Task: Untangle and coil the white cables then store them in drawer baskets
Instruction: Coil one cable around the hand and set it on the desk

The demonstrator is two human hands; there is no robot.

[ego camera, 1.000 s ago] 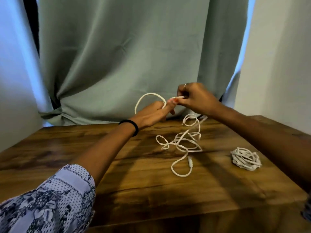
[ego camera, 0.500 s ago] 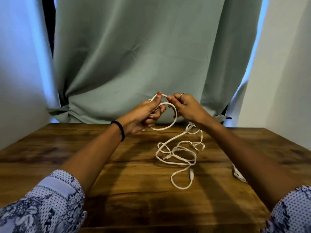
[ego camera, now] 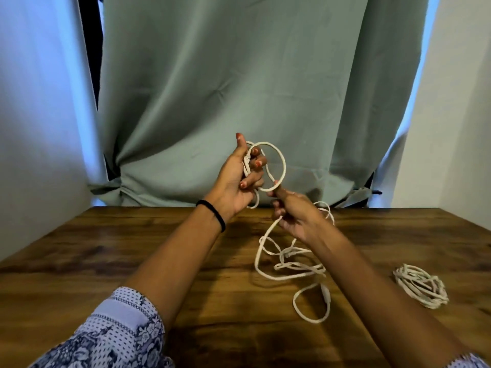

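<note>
Left hand (ego camera: 239,181) is up off the wooden table (ego camera: 132,261), fingers curled round the first turns of the white cable (ego camera: 289,264). Right hand (ego camera: 295,213) pinches the strand just below, feeding a fresh loop (ego camera: 276,166) toward it. So we're early in coiling this one: most of it lies in a loose tangle mid-table. Next move probably needs slack pulled free of that knotty bit. Finished bundle (ego camera: 421,285) sits far right; no drawer baskets in view.
</note>
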